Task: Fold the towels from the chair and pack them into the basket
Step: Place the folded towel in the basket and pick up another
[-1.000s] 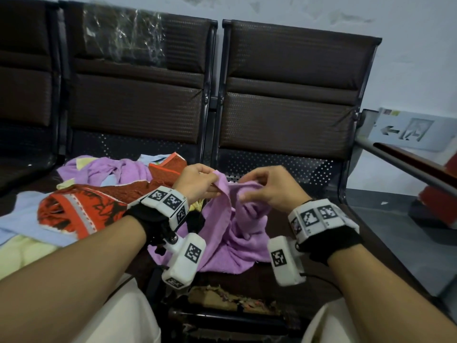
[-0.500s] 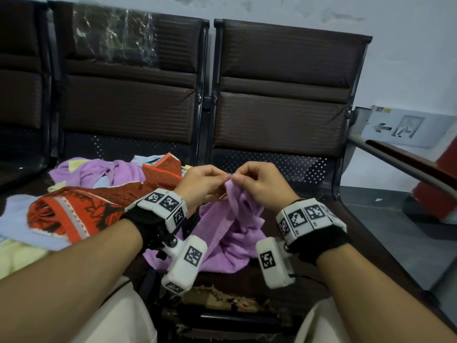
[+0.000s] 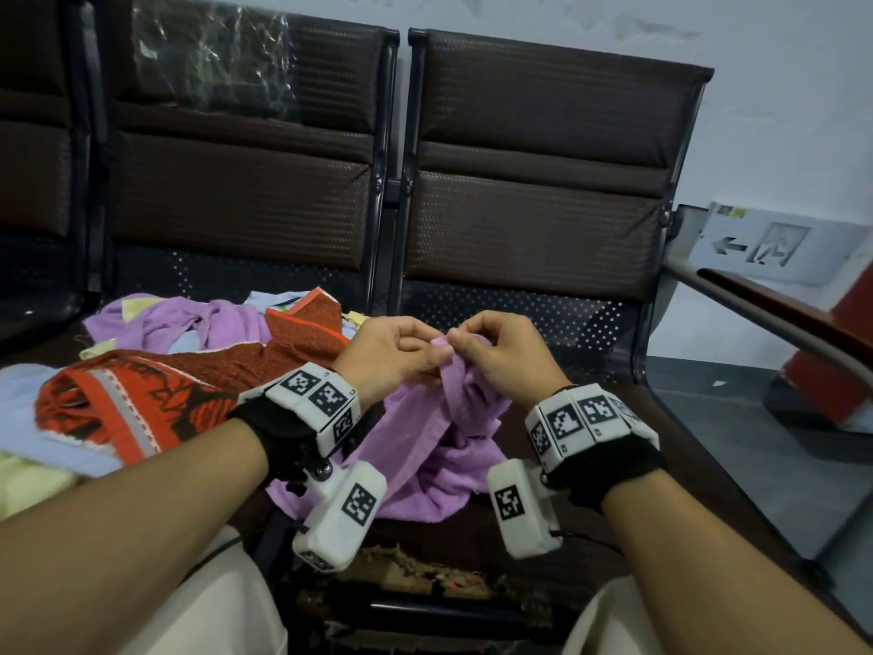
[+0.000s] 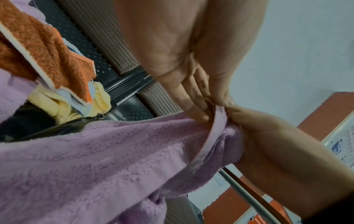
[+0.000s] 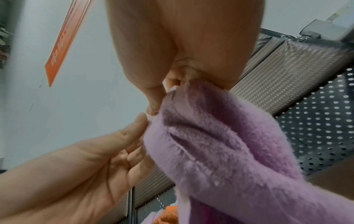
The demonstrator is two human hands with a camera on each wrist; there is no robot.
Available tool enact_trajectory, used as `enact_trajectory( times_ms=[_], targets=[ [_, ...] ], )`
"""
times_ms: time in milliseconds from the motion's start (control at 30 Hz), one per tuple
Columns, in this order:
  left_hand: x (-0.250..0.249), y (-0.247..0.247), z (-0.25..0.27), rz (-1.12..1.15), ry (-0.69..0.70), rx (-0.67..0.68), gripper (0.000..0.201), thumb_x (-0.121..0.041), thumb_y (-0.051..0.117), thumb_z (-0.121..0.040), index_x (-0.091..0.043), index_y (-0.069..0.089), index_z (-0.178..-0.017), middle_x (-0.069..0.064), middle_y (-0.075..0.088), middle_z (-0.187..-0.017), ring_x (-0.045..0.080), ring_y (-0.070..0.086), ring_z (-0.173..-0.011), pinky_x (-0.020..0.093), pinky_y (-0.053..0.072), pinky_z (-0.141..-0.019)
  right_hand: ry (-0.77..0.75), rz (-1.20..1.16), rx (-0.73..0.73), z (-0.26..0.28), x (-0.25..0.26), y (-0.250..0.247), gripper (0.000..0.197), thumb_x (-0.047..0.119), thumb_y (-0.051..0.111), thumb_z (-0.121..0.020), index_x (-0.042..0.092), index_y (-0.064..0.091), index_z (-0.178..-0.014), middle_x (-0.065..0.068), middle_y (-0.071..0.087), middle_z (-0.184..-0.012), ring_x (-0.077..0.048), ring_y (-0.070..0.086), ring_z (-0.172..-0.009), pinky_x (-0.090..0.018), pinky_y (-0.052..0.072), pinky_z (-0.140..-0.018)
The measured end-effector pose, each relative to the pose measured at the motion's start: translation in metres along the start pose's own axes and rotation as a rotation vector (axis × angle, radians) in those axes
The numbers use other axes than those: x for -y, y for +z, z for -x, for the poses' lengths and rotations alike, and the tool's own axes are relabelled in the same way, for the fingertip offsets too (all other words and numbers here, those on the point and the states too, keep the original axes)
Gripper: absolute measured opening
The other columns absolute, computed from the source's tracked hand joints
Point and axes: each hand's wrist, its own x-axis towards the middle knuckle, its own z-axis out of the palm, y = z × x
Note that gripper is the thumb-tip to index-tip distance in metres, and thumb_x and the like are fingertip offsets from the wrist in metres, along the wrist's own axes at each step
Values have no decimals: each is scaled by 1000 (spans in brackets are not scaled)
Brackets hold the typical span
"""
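Pinching purple towel [image 3: 439, 437] edge: left hand [image 3: 392, 352], right hand [image 3: 500, 356].

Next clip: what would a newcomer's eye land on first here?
Both hands, left hand and right hand, meet at centre and pinch the top edge of a purple towel that hangs down onto the chair seat. To the left lies a heap of unfolded towels, topped by a red patterned towel. No basket is in view.
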Motion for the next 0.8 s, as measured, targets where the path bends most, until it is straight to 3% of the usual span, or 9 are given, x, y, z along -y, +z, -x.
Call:
enact_trajectory(
  times_ms=[100, 200, 300, 400, 533, 600, 667, 733, 800],
  targets=[
    [-1, -2, 0, -64, 37, -5, 10, -4, 62, -86, 1, 64, -95, 11, 70, -76, 12, 68, -66, 23, 58, -63, -28, -24, -4, 1, 0, -3, 16, 30, 69, -85, 25, 64, -70, 6, 68, -76, -10, 65, -78, -31, 53, -78],
    [-6, -3, 6, -250, 99, 32, 11, -3, 62, -87, 1, 67, -95, 10, 67, -72, 6, 64, -59, 20, 56, -60, -108, 63, -47, 5, -1, -7, 21, 35, 72, -82, 26, 63, -65, 12, 62, -59, 3, 57, -57, -10, 42, -57],
    [-7, -4, 16, -393, 146, 43, 13, 0, 61, -87, 5, 68, -97, 5, 64, -67, 0, 59, -52, 15, 51, -56, -142, 139, 4, 10, -3, -7, 25, 40, 74, -79, 22, 65, -64, 12, 55, -50, 1, 48, -46, -9, 35, -46],
    [-9, -9, 25, -523, 173, 61, 19, 0, 60, -87, 3, 69, -104, 11, 66, -71, 11, 61, -59, 26, 57, -63, -136, 96, 71, 11, 0, -1, 23, 38, 75, -78, 19, 67, -67, 9, 55, -50, 2, 44, -45, -12, 35, -45],
    [-14, -15, 36, -584, 197, 61, 19, -3, 59, -89, 3, 69, -104, 25, 69, -81, 27, 67, -69, 42, 58, -73, -141, 32, 49, 8, 9, 8, 22, 37, 74, -78, 18, 68, -68, 1, 66, -62, -6, 55, -56, -23, 47, -54],
    [-16, -18, 38, -579, 211, 5, 21, -4, 59, -89, 2, 68, -108, 24, 70, -86, 34, 69, -75, 44, 57, -74, -156, 32, 5, 7, 10, 9, 25, 37, 70, -82, 22, 65, -62, 7, 63, -58, 0, 52, -54, -17, 43, -54],
    [-19, -21, 40, -554, 212, -63, 22, -4, 59, -89, 4, 67, -108, 21, 70, -90, 28, 70, -75, 39, 58, -75, -165, 87, -2, 8, 7, 6, 35, 40, 63, -88, 21, 62, -59, 10, 57, -53, 2, 48, -50, -12, 37, -51],
    [-21, -25, 42, -443, 189, -111, 18, 0, 56, -90, 7, 66, -103, 13, 68, -81, 10, 68, -65, 24, 57, -64, -154, 180, 67, 12, 4, 1, 45, 43, 55, -92, 16, 60, -57, 8, 52, -51, 0, 43, -48, -15, 34, -49],
    [-25, -30, 42, -281, 123, -173, 16, 2, 50, -93, 7, 64, -97, 9, 64, -74, 8, 65, -60, 17, 54, -57, -148, 276, 161, 17, 1, -2, 53, 47, 48, -94, 12, 56, -56, 6, 49, -49, -3, 41, -46, -19, 34, -50]
  ],
)
